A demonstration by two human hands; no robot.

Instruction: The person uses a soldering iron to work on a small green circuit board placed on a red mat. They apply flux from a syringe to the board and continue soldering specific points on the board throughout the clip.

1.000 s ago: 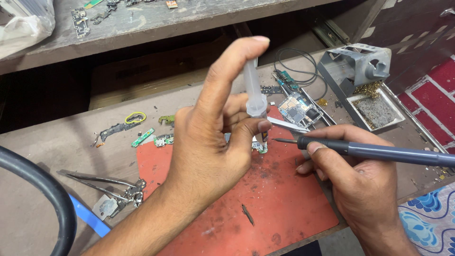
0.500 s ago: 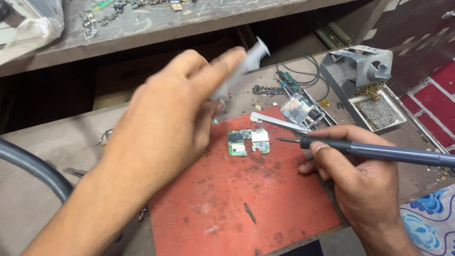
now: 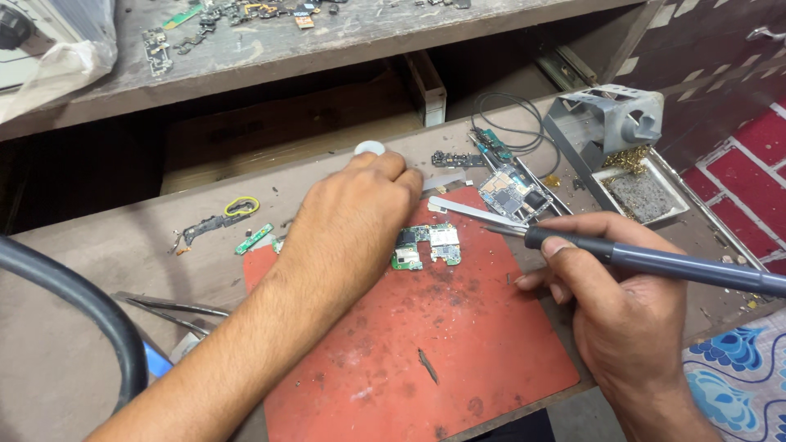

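I am resting my left hand point(image 3: 356, 225) at mid-frame, fingers curled on a small white tube point(image 3: 369, 148), while my right hand point(image 3: 610, 286) is gripping the soldering iron point(image 3: 655, 263) beside the thin, fragile-looking circuit board point(image 3: 427, 245) on the red mat point(image 3: 458, 344), probably best held by its edges.

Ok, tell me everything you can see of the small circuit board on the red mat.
The small circuit board lies flat near the far edge of the red mat. It looks like green board in two or three joined sections, with silvery metal shields and dark chips on top. The left hand rests just beside it; contact is unclear. The soldering iron in the right hand points toward it, tip apart.
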